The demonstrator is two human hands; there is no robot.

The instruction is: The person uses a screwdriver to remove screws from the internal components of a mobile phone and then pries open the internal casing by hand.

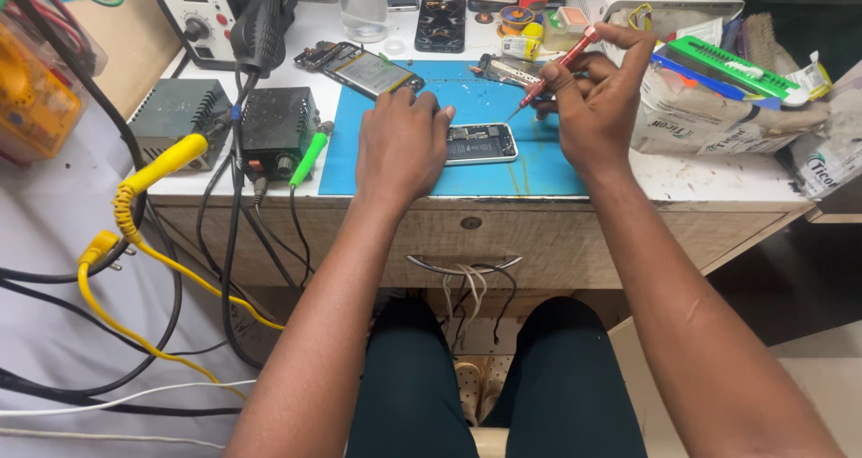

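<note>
Head view: opened phone [482, 143] under flat left hand [401, 148], right hand [593, 99] clamped on red screwdriver [557, 70].

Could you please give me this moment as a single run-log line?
left hand: pressing down on opened phone | right hand: holds red screwdriver, tip above phone | surface: blue mat

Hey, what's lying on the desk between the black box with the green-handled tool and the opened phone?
In the head view, the left hand rests on the blue mat there, covering the opened phone's left end; the black box stands just off the mat.
</note>
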